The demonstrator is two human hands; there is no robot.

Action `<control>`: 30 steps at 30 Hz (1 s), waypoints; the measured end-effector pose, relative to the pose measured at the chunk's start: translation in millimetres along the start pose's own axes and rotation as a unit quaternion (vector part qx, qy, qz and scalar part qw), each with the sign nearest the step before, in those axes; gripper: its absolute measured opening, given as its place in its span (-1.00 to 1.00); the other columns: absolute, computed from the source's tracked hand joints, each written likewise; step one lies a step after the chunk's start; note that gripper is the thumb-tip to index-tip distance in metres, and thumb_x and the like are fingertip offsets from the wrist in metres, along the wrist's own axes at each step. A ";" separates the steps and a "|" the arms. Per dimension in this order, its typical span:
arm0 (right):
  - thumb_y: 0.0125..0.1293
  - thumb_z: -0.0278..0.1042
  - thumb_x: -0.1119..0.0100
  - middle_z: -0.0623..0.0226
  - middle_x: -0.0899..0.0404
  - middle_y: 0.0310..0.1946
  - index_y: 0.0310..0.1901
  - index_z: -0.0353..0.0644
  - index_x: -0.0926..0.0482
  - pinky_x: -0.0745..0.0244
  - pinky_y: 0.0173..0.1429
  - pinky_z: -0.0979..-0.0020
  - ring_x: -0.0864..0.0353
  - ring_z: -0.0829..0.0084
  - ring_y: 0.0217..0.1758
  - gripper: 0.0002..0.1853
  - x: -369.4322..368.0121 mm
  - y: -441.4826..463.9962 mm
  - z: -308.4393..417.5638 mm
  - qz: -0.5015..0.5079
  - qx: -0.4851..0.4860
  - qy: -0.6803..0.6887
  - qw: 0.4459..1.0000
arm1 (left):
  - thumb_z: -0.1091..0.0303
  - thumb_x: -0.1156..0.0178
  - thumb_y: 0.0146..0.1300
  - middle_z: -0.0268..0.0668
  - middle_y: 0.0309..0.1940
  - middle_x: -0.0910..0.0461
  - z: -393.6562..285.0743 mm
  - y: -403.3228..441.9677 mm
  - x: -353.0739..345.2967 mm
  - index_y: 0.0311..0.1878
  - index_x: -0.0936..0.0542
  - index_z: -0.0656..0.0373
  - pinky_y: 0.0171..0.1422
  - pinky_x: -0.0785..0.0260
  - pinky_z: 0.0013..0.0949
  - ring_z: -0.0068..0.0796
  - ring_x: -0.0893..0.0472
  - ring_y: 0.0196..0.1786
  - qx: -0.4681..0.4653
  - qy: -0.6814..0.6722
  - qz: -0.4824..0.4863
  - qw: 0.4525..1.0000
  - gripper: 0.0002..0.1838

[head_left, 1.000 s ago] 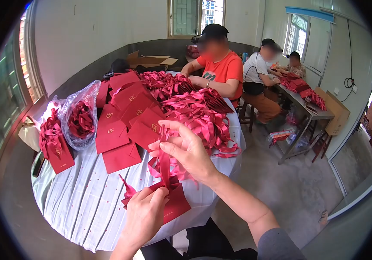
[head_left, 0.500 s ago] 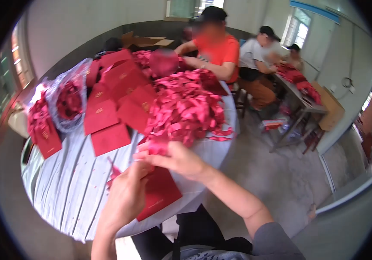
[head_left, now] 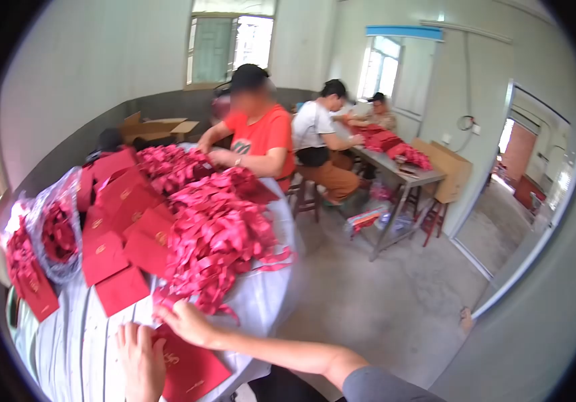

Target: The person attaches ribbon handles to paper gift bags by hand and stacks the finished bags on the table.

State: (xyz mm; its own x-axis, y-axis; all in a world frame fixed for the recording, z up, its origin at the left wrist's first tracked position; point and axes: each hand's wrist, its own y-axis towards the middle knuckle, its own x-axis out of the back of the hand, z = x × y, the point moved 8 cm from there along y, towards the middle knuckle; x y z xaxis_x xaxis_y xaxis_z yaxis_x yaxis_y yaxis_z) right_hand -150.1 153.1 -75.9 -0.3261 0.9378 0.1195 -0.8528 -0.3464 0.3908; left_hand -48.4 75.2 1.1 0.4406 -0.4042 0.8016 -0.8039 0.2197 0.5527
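A red paper bag (head_left: 197, 368) with gold lettering lies flat at the near edge of the round table. My left hand (head_left: 142, 362) rests along its left side, fingers stretched out and slightly apart, holding nothing. At the top of the bag is my right hand (head_left: 191, 326), its fingers bent down onto a pink-red ribbon (head_left: 164, 296); the fingertips are partly hidden. Just beyond lies a big heap of loose ribbons (head_left: 217, 228), and to its left are several more red bags (head_left: 105, 258).
A clear plastic bag (head_left: 67, 224) of ribbons and a ribboned red bag (head_left: 38, 295) are at the left on the white-covered table (head_left: 80, 348). Across sits a person in a red shirt (head_left: 264, 141). Other people work at a second table (head_left: 405, 171), near a doorway (head_left: 512, 181).
The view has swung right and up. My hands, together at a ribbon above the bag before, are now apart and lower, the left beside the bag and the right at its top.
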 end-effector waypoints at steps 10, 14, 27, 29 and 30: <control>0.40 -0.21 0.03 -0.11 -0.56 -0.44 -0.25 -0.39 -0.54 -0.42 -0.37 0.24 -0.62 0.06 -0.35 -0.66 5.1 -8.6 1.4 -0.042 0.016 -0.074 0.996 | 0.53 -0.20 -0.05 -0.09 -0.35 -0.36 13.9 -0.1 -29.3 -0.36 -0.35 0.26 -0.06 -0.13 -0.08 -0.05 -0.35 -0.20 0.054 0.004 0.013 0.998 -0.78; 0.39 -0.24 0.05 -0.15 -0.50 -0.51 -0.19 -0.35 -0.50 -0.37 -0.48 0.19 -0.61 0.05 -0.40 -0.71 5.4 -9.8 -4.7 -0.055 0.021 -0.137 0.989 | 0.56 -0.15 0.05 -0.05 -0.51 -0.52 18.2 0.1 -37.6 -0.26 -0.37 0.28 -0.13 -0.24 -0.07 0.02 -0.51 -0.30 0.054 0.012 0.035 0.998 -0.81; 0.38 -0.17 0.00 -0.05 -0.43 -0.69 -0.46 -0.36 -0.51 -0.26 -0.53 0.18 -0.51 0.02 -0.58 -0.60 1.1 -11.4 6.7 -0.031 0.022 -0.188 0.981 | 0.42 -0.19 0.16 -0.12 -0.56 -0.57 71.4 -13.2 -71.9 -0.37 -0.47 0.31 -0.34 -0.38 -0.31 -0.25 -0.59 -0.46 0.233 -0.311 0.172 0.905 -0.85; 0.37 -0.16 -0.01 -0.05 -0.41 -0.70 -0.47 -0.36 -0.51 -0.24 -0.53 0.18 -0.49 0.03 -0.61 -0.60 1.3 -11.1 7.7 -0.031 0.027 -0.198 0.979 | 0.43 -0.16 0.20 -0.25 -0.58 -0.58 75.3 -16.0 -75.4 -0.36 -0.46 0.31 -0.33 -0.37 -0.44 -0.53 -0.57 -0.48 0.241 -0.371 0.192 0.876 -0.86; 0.37 -0.16 -0.01 -0.05 -0.40 -0.70 -0.47 -0.36 -0.51 -0.23 -0.54 0.19 -0.46 0.03 -0.63 -0.60 0.5 -11.0 8.4 -0.033 0.033 -0.204 0.978 | 0.43 -0.16 0.20 -0.25 -0.58 -0.58 78.1 -15.5 -75.8 -0.36 -0.46 0.31 -0.33 -0.37 -0.44 -0.53 -0.57 -0.48 0.246 -0.374 0.189 0.874 -0.86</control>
State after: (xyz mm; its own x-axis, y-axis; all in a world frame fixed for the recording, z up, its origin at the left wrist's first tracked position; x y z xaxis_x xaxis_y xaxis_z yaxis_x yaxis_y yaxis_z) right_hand -137.4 157.6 -72.5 -0.0689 0.8948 0.4412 -0.8341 -0.2943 0.4666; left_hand -100.5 33.0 -86.0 -0.1304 -0.8933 0.4300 -0.9911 0.1290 -0.0325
